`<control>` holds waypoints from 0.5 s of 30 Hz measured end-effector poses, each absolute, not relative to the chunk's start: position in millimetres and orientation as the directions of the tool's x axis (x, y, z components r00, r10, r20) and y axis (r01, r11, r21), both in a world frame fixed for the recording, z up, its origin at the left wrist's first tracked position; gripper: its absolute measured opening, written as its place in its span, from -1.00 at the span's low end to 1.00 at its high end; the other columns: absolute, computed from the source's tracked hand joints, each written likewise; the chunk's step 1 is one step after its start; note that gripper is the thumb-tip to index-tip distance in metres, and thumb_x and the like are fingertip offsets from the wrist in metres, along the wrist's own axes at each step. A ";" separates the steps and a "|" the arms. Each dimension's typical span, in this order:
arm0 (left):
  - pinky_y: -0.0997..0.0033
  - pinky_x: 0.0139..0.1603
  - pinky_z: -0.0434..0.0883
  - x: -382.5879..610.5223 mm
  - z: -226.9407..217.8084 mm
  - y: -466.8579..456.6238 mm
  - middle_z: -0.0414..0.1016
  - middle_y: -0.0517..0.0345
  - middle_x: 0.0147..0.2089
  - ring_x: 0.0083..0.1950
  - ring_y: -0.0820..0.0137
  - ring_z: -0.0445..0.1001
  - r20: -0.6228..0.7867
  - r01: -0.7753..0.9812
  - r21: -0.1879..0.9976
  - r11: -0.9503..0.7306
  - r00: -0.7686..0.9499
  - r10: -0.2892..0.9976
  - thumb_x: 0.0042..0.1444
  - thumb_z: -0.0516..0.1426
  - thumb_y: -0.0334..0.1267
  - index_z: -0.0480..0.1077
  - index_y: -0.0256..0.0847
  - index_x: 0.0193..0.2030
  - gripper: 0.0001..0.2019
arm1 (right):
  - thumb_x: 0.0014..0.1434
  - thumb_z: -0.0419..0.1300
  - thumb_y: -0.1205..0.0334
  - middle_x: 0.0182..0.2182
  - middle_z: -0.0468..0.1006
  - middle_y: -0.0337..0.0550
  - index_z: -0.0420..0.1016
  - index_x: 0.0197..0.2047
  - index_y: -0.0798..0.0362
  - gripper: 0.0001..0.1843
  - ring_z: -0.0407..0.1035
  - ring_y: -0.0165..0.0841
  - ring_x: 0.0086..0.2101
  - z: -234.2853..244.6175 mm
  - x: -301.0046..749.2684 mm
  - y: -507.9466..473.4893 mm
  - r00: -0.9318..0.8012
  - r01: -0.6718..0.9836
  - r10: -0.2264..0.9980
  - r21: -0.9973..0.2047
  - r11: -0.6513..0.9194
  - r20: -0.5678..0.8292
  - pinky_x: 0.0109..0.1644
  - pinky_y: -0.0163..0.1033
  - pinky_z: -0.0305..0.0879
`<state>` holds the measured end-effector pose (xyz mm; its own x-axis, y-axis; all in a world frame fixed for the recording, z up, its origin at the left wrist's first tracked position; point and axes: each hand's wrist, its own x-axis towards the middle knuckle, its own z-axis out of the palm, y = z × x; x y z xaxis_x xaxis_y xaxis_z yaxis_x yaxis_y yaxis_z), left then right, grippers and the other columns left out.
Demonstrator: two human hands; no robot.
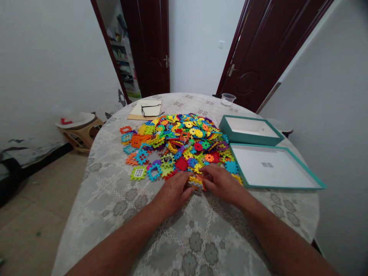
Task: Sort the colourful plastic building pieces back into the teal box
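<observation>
A wide heap of colourful plastic interlocking building pieces (178,134), some square with notched edges and some round like flowers, lies on the table. At its near edge, a small cluster of yellow and orange building pieces (195,180) sits between my hands. My left hand (174,191) has its thumb and fingers closed on the cluster's left side. From the right, my right hand (221,183) pinches the orange side of the same cluster with bent fingers. My fingers partly hide the cluster, so its exact shape cannot be made out.
Right of the heap lie a deep green-edged box (251,134) and a shallow box lid (276,168). Glasses (151,111) rest on a notebook (138,112) at the back left. A clear plastic cup (228,99) stands at the far edge. A patterned cloth (129,226) covers the table.
</observation>
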<state>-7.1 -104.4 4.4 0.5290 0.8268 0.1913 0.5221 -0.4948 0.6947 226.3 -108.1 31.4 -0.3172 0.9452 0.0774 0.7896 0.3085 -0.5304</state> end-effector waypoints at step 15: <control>0.34 -0.12 0.38 -11.4 20.6 -98.8 0.60 0.16 -0.11 -0.18 0.33 0.51 0.064 0.463 0.798 -0.386 0.572 0.818 0.18 0.19 -0.39 0.49 -0.09 0.14 -0.62 | 0.22 0.20 0.49 -0.20 0.58 -0.21 0.56 -0.10 -0.01 -0.74 0.44 -0.35 -0.17 46.5 200.3 -123.2 -0.391 0.516 0.888 -0.742 0.429 0.242 -0.07 -0.25 0.33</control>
<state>-11.4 -98.8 20.6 0.5719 0.8178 0.0640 0.4631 -0.3863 0.7977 200.3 -123.2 46.5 -0.3914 0.8879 0.2415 0.5156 0.4290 -0.7417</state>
